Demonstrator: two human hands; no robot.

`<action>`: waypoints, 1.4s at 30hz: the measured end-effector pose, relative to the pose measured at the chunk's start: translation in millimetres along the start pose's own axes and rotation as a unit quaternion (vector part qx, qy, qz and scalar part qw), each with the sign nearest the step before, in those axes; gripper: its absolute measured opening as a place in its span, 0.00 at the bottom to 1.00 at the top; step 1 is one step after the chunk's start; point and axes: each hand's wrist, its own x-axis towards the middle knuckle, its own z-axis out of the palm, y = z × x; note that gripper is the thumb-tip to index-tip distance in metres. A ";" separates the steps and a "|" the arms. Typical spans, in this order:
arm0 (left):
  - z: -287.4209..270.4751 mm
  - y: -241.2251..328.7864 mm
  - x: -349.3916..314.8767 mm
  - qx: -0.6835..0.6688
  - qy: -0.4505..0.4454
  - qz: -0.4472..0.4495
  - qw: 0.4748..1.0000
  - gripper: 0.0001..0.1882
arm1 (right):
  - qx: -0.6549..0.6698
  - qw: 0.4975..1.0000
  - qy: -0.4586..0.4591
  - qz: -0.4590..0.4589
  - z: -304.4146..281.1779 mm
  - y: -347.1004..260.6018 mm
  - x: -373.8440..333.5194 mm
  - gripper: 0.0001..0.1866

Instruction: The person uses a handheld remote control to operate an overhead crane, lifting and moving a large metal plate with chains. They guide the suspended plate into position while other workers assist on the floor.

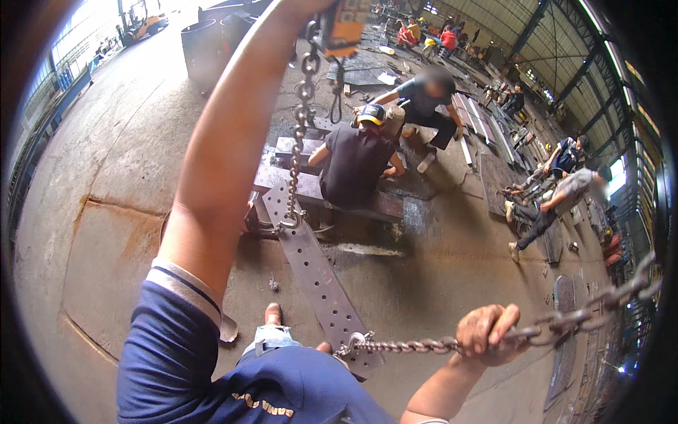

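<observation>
Left of the right grip, clamped round chain, the drilled plate was already chained near both ends; left grip indeterminable.

From where I stood, the top edge of the view cut off most of the wearer's left hand, so its grip could not be made out. The same edge cropped an orange box beside it. The right hand covered several links of a chain, whose far end blurred toward the dark rim. The raised left arm hid part of a dark drum. The blue shirt hid most of the legs. A blur masked one crouching worker's head. Distant workers looked too small for their handiwork to be told.
</observation>
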 end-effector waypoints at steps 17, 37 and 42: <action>11.2 -51.2 53.5 -0.191 -0.087 0.032 0.977 0.22 | -0.658 0.295 0.337 -0.606 69.4 45.5 -0.3 0.18; -24.4 -154.6 -223.3 -0.463 0.109 -0.427 0.769 0.18 | -0.601 0.707 0.338 -0.159 60.0 26.7 13.6 0.31; -26.8 -147.5 -375.7 -0.446 0.151 -0.697 0.541 0.16 | -0.449 0.860 0.225 -0.091 43.4 10.1 -10.0 0.22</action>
